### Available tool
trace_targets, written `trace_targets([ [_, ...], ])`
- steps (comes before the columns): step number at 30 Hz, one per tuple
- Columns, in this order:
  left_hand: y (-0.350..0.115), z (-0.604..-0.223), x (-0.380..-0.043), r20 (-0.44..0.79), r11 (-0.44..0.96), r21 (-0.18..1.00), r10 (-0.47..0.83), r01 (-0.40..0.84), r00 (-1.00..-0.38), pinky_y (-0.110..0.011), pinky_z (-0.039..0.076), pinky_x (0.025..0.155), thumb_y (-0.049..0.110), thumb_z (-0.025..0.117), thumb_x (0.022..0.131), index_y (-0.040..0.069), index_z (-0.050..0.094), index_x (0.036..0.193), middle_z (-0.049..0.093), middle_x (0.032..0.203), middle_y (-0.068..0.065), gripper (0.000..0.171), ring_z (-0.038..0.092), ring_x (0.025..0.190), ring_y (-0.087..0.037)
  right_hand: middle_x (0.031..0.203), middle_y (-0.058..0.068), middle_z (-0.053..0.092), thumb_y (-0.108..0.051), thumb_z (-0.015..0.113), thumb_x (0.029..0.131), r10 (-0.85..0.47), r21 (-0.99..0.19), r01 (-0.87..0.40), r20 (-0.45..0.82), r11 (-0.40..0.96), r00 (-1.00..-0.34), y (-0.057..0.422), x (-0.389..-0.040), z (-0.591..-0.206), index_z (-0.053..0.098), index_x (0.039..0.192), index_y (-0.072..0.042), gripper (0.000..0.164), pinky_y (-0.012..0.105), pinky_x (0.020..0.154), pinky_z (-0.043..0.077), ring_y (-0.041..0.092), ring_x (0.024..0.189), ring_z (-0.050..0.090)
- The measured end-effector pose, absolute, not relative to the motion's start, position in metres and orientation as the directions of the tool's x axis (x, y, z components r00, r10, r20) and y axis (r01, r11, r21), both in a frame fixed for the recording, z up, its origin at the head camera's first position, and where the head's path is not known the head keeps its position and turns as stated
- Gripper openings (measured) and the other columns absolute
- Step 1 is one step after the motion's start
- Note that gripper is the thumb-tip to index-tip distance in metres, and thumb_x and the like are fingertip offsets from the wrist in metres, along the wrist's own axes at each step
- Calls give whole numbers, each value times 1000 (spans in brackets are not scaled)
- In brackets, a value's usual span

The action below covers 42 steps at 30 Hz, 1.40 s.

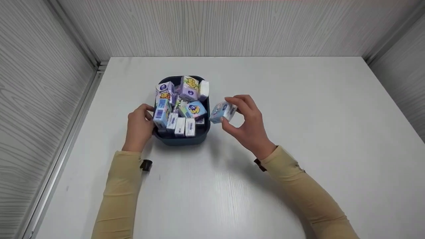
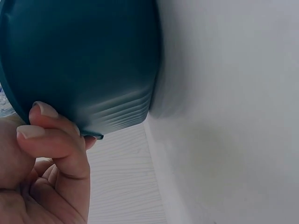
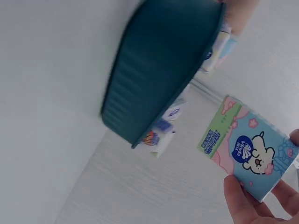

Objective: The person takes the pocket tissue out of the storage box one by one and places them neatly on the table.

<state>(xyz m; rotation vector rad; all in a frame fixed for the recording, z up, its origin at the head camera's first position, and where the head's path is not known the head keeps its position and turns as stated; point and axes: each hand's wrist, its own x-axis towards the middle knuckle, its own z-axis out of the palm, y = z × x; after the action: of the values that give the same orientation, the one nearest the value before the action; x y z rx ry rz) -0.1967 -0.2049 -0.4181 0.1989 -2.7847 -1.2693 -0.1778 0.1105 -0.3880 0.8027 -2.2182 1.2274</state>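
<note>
A dark teal plastic bin (image 1: 181, 142) holds a heap of small tissue packs in purple, blue and white. On its left side, my left hand (image 1: 138, 127) grips the rim; the left wrist view shows curled fingers (image 2: 56, 140) at the edge of the bin (image 2: 84, 60). Just off the bin's right side, my right hand (image 1: 249, 127) pinches a light blue tissue pack (image 1: 221, 112) between thumb and fingers, above the table. In the right wrist view this tissue pack (image 3: 250, 149) shows a cartoon puppy and a blue Vinda logo.
The white table (image 1: 298, 109) runs back to a grey wood-grain wall (image 1: 232, 28). A similar panel (image 1: 40, 83) with a metal strip bounds the left side. Inside the bin, a purple tissue pack (image 1: 189, 88) sticks up at the back, and several white ones stand at the front.
</note>
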Motion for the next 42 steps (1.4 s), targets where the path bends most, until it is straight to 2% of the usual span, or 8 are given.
trace_targets([
  [7, -205, -419, -194, 26, 656, 751, -132, -67, -991, -30, 45, 56, -3, 51, 89, -1, 53, 122, 53, 85, -12, 33, 53, 66, -22, 114, 4, 47, -15, 72, 81, -244, -608, -570, 536, 553, -808, 144, -186, -416, 55, 113, -5, 37, 34, 83, 50, 14, 103, 52],
  [13, -204, -417, -197, 5, 665, 742, -128, -83, -992, -32, 44, 58, -2, 53, 90, -1, 52, 122, 52, 87, -12, 32, 51, 70, -23, 125, 5, 45, -15, 70, 83, -341, -517, -512, 393, 686, -854, 163, -182, -419, 55, 106, -6, 29, 30, 79, 48, 13, 93, 56],
  [18, -204, -417, -197, -10, 668, 739, -125, -92, -992, -32, 44, 58, -2, 52, 90, 0, 51, 122, 51, 88, -13, 32, 51, 70, -23, 143, 9, 37, -17, 74, 82, -453, -431, -478, 166, 765, -876, 172, -171, -416, 59, 122, -7, 44, 33, 82, 49, 18, 95, 60],
  [22, -205, -416, -197, -11, 663, 743, -127, -92, -992, -32, 44, 58, -2, 52, 90, 0, 51, 122, 51, 88, -13, 32, 51, 70, -24, 150, 12, 27, -19, 81, 77, -522, -391, -484, 11, 783, -853, 175, -164, -414, 55, 128, -8, 58, 33, 83, 49, 19, 95, 61],
  [26, -204, -417, -197, -4, 658, 748, -124, -85, -992, -31, 45, 57, -3, 51, 90, 0, 51, 121, 52, 87, -13, 32, 52, 67, -23, 153, 11, 26, -8, 80, 76, -577, -394, -530, -2, 751, -817, 176, -160, -413, 55, 126, -8, 56, 34, 85, 48, 23, 107, 58],
  [30, -204, -418, -196, 17, 662, 746, -125, -70, -992, -30, 45, 55, -4, 51, 89, 0, 51, 121, 53, 83, -12, 32, 52, 63, -21, 148, 11, 36, 2, 74, 78, -630, -364, -587, 1, 723, -776, 175, -162, -412, 57, 128, -8, 54, 36, 89, 47, 28, 121, 50],
  [34, -204, -418, -195, 40, 667, 742, -129, -57, -991, -32, 45, 56, -4, 51, 89, 0, 52, 121, 54, 82, -12, 32, 52, 63, -22, 140, 14, 46, 2, 71, 81, -640, -329, -599, -26, 731, -768, 169, -167, -411, 59, 129, -8, 51, 37, 90, 47, 29, 123, 49],
  [42, -201, -419, -196, 37, 671, 739, -140, -68, -989, -34, 44, 60, -3, 52, 90, -1, 52, 121, 53, 83, -12, 32, 51, 69, -23, 136, 14, 50, -2, 72, 81, -602, -313, -559, -52, 768, -797, 156, -192, -411, 61, 128, -9, 48, 38, 91, 47, 29, 119, 52],
])
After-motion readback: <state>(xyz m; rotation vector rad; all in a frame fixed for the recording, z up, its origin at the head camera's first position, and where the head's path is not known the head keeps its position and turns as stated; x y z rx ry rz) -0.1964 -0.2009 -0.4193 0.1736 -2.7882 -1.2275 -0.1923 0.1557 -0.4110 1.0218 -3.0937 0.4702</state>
